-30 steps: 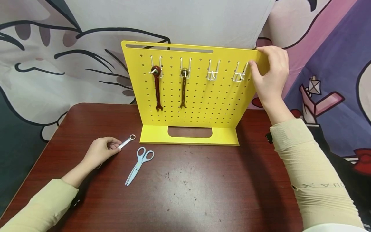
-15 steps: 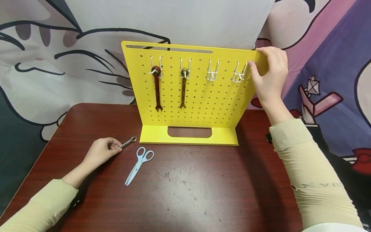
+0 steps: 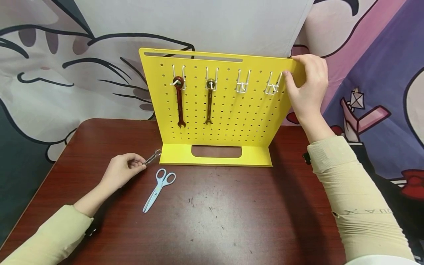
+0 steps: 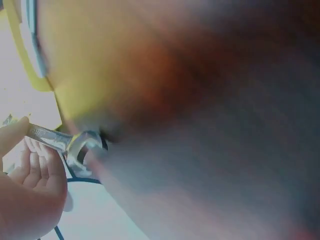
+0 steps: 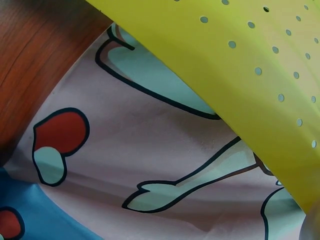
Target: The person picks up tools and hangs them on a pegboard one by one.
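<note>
My left hand [image 3: 122, 170] pinches a silver combination wrench [image 3: 152, 157] between thumb and fingers, just left of the pegboard's base. Its ring end points at the base; in the left wrist view the open jaw end of the wrench [image 4: 50, 138] juts out past the fingers. My right hand [image 3: 309, 82] grips the upper right corner of the yellow pegboard [image 3: 232, 121], thumb on the front face, other fingers hidden behind. Two wrenches hang on the board: a reddish-looking wrench [image 3: 180, 105] on the leftmost hook and a darker wrench [image 3: 209, 105] beside it.
Light blue scissors [image 3: 159, 189] lie on the dark wooden table [image 3: 215, 213], close in front of the left hand. Two more white hooks, a middle hook [image 3: 243, 82] and a right hook [image 3: 272, 84], carry nothing. A cartoon-printed cloth [image 3: 109, 81] covers the wall behind.
My left hand has moved a little right and away from me with the wrench, whose ring end has come up to the pegboard's base. The right hand keeps its grip on the corner.
</note>
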### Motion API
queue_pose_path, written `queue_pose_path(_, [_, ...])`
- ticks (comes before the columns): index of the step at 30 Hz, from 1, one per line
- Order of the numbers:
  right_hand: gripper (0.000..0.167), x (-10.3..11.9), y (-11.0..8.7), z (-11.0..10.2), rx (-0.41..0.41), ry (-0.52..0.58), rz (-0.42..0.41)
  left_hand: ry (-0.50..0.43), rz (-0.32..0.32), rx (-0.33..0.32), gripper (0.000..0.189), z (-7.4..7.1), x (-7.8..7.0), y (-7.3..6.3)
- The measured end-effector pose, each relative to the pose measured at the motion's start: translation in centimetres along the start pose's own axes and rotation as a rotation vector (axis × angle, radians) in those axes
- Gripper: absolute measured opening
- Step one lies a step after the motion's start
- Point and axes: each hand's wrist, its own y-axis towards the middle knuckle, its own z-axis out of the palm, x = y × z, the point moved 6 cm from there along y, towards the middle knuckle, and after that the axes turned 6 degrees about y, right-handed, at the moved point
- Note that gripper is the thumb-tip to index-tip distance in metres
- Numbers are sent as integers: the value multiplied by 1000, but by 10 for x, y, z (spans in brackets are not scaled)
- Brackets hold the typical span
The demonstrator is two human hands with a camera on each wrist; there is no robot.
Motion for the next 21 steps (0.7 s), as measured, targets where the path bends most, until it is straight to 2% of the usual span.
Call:
queue_pose_path(9, [32, 1, 0, -1, 3, 1, 1, -135, -64, 36, 14, 6, -25, 11])
queue_pose_path(21, [32, 3, 1, -1, 5, 1, -3, -319, -83, 50, 20, 19, -52, 24])
